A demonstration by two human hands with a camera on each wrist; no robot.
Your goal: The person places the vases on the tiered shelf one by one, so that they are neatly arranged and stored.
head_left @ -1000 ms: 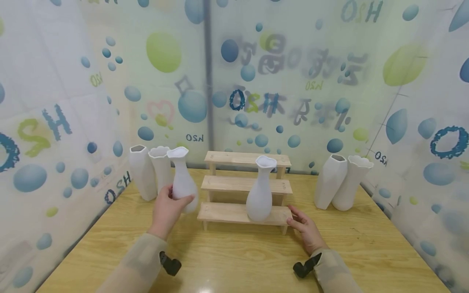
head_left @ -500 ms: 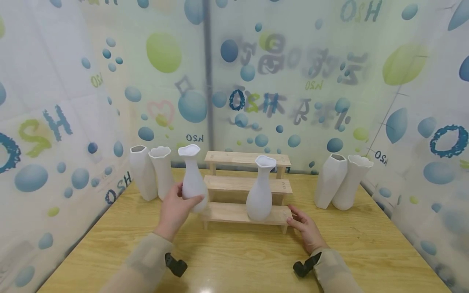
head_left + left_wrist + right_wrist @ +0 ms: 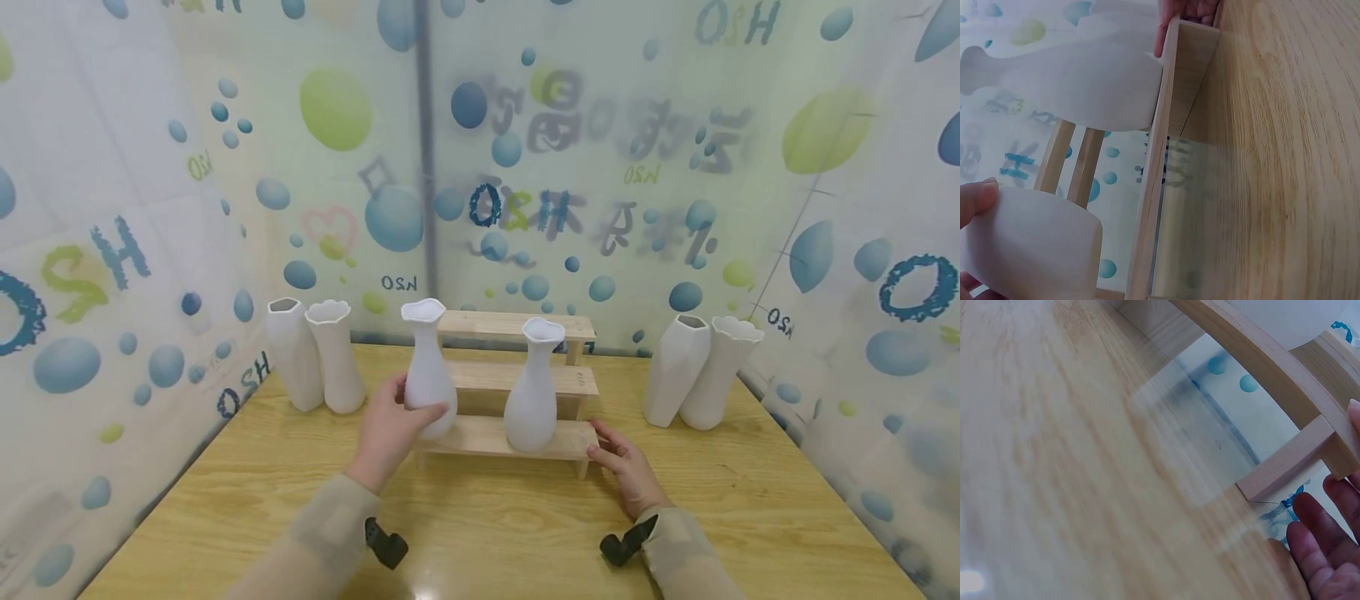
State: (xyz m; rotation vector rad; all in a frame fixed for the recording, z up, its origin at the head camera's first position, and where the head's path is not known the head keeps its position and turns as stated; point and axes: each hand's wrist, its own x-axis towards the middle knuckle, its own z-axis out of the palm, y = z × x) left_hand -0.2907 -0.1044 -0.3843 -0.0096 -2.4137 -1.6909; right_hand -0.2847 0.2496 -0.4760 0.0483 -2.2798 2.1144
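In my head view, the left hand (image 3: 393,429) curves its thumb and fingers round the swollen belly of a smooth white ceramic-looking bottle vase (image 3: 432,387), parted only by the belly's width. The vase lies between them, thumb across the front, fingers reaching behind, tips hidden. Its wavy mouth points up; the long axis is nearly upright, tipped slightly left at the top. It is at the left end of a pale three-tier wooden stand (image 3: 495,379). A matching white bottle vase (image 3: 531,412) stands upright on the lowest board. The right hand (image 3: 628,475) holds that board's right end with bent fingers. On the glossy, yellow-grained wooden table (image 3: 480,525) I see, at left, a white faceted vase (image 3: 296,358) beside a white scallop-rimmed vase (image 3: 337,367); at right, a similar faceted vase (image 3: 673,375) leans close to a similar scalloped vase (image 3: 716,383).

My left wrist view comes in sideways. The thumb (image 3: 979,199) presses one flank of the held vase and fingers show at the other; its rounded base faces the lowest board across a small gap. The matching vase's base meets the board.

In my right wrist view, one fingertip touches the board's edge near its squared leg (image 3: 1285,459), while the other fingers curl loosely beyond the end. I cannot tell how firmly they grip.
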